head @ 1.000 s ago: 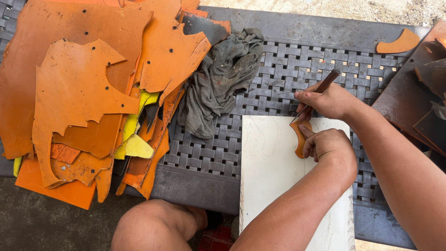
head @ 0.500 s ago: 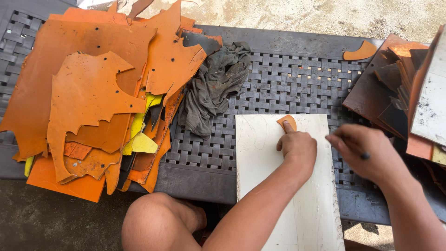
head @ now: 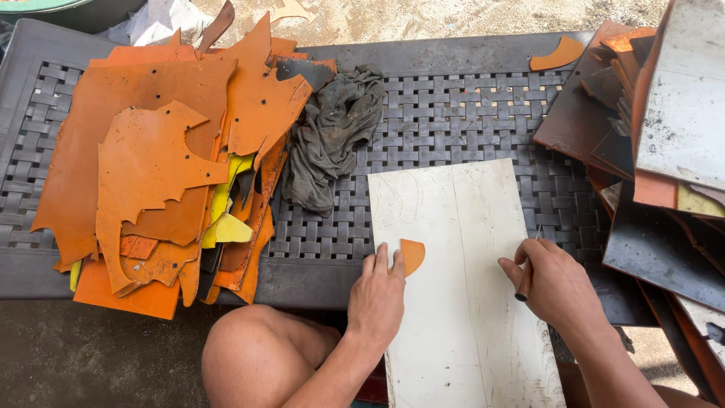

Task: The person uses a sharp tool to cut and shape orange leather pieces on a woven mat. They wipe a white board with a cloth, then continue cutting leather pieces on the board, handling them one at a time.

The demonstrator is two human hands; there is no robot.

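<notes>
- Left hand [head: 379,295]: fingers together and flat, fingertips pressing the near-left edge of one small orange half-round leather piece [head: 412,255]. Piece lies on the white rectangular cutting board [head: 461,302], close to the board's left edge, curved side to the right.
- Right hand [head: 557,285]: fingers curled tight around one thin dark-handled tool [head: 523,281]; only the handle end shows, the tip cannot be made out. Hand rests at the board's right edge, well apart from the leather piece.
- Open room: bare board surface between the two hands, and more of it running to the board's far edge. The board overhangs the near rim of the dark woven-lattice table [head: 468,121].
- Further bare lattice lies far of the board, between the grey crumpled cloth [head: 328,136] and the right-hand stack.
- Left side: one large heap of orange leather offcuts [head: 151,174] with a few yellow scraps among them; sheets overlap, number cannot be told. The heap hangs over the table's near edge.
- Cloth: one, touching the heap's right edge, just beside the board's far-left corner.
- Right side: one stack of dark brown and orange sheets [head: 649,234] under a scuffed white panel [head: 683,98], crowding the board's right edge near the right hand.
- One lone orange curved offcut [head: 557,55] at the table's far edge.
- One bare knee [head: 257,355] below the table's near rim, left of the left forearm.
</notes>
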